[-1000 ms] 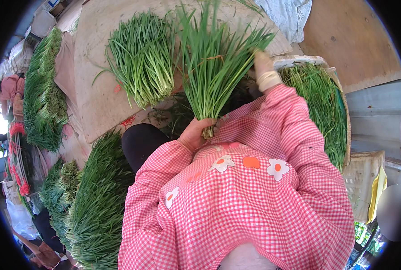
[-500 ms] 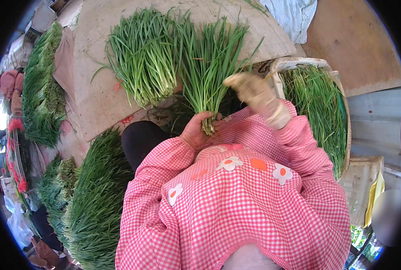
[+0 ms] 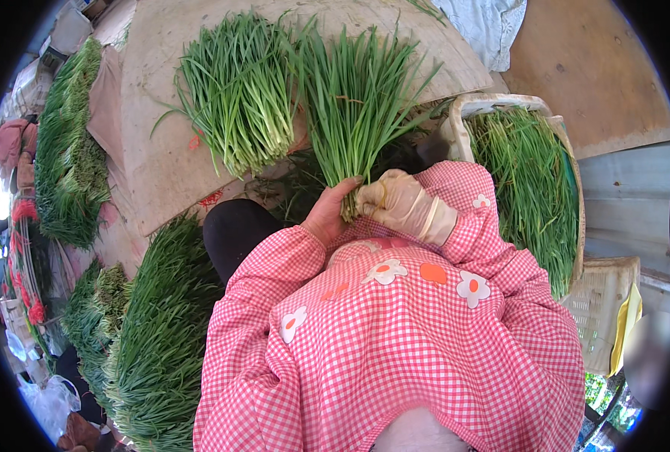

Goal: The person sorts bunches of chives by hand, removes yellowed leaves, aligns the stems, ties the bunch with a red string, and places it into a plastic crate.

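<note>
Looks like stem tidying: left hand (image 3: 329,214) wraps the green bunch (image 3: 356,113) beside the leafy pile (image 3: 237,94), gloved right hand (image 3: 404,203) curls at its base, can't tell if pinching; next move likely needs a snug left grip.

Up at the top right, a broad sheet of brown plywood (image 3: 591,75) fills the corner, with a pale, patterned cloth (image 3: 494,34) draped just to its left! Below the plywood, a grey metal panel (image 3: 628,184) runs along the side, and lower still there's a cream plastic crate (image 3: 595,297), a yellow sheet (image 3: 627,331) at its right edge. Across to the left, a dusky pink cloth (image 3: 108,124) hangs in folds; red tufts (image 3: 25,211) line the rim, perhaps string, too small to tell. Bottom left: a whitish plastic bag (image 3: 53,403), crumpled!
</note>
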Demonstrator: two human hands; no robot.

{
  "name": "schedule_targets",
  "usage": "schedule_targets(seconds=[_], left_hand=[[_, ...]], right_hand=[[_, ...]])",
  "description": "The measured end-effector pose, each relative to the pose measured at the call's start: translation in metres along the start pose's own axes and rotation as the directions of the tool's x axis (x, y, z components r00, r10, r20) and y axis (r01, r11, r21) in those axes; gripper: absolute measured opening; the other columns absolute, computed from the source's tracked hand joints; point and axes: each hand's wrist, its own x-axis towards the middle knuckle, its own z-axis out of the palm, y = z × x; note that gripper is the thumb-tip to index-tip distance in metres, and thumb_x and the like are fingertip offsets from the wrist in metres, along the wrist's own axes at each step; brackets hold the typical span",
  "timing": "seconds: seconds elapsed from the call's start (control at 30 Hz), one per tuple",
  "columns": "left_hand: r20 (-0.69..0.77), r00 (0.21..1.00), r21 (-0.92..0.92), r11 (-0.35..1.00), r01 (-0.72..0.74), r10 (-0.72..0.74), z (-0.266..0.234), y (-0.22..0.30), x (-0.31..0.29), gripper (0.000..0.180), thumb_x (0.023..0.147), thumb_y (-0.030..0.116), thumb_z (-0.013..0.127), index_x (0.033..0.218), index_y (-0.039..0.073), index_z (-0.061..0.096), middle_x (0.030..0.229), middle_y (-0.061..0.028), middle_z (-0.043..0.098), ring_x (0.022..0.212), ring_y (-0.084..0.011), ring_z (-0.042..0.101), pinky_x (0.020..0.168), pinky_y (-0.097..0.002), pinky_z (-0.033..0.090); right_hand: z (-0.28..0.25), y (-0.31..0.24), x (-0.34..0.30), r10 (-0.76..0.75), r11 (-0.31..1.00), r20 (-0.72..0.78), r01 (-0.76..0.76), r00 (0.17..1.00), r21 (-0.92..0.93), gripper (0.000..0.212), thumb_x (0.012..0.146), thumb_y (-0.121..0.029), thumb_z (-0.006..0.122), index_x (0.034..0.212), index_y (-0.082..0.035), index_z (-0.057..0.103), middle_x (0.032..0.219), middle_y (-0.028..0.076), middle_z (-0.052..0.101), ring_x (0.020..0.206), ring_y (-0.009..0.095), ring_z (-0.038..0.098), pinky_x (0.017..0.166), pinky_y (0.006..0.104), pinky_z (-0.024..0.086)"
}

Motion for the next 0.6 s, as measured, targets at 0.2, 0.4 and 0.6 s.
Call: schedule_targets(seconds=[0.2,0.4,0.6], left_hand=[[-0.091,0.996,0.163,0.986,0.018,-0.003,-0.001,0.008,-0.007,0.021,0.083,0.020,0.060,0.098,0.006,0.057,0.081,-0.0068,0.062,0.068,-0.0159,0.058,0.063,-0.0318,0.052],[0.180,0.983,-0.203,0.977,0.069,-0.032,-0.004,0.008,-0.003,0.027,0.088,0.022,0.052,0.108,0.004,0.051,0.076,-0.0057,0.055,0.062,-0.0129,0.049,0.058,-0.0270,0.043],[0.339,0.941,-0.306,0.945,0.117,-0.006,0.002,0.017,-0.003,0.036,0.090,0.028,0.050,0.117,0.006,0.047,0.074,-0.0021,0.048,0.058,-0.0089,0.039,0.052,-0.0231,0.034]], right_hand=[[-0.031,-0.059,-0.006,-0.219,0.110,0.238,-0.219,0.946,0.970,0.009,0.086,-0.007,0.051,0.081,-0.001,0.051,0.069,0.003,0.050,0.069,0.012,0.049,0.069,0.0303,0.044],[-0.103,-0.053,-0.039,-0.589,-0.121,0.247,-0.386,0.769,0.915,0.011,0.086,-0.001,0.047,0.094,0.002,0.053,0.065,0.002,0.046,0.058,0.009,0.042,0.055,0.0272,0.040],[-0.097,-0.033,-0.035,0.147,0.517,0.535,-0.526,0.832,0.676,0.035,0.090,-0.021,0.052,0.113,0.004,0.052,0.069,0.006,0.055,0.064,0.011,0.054,0.060,0.0243,0.044]])
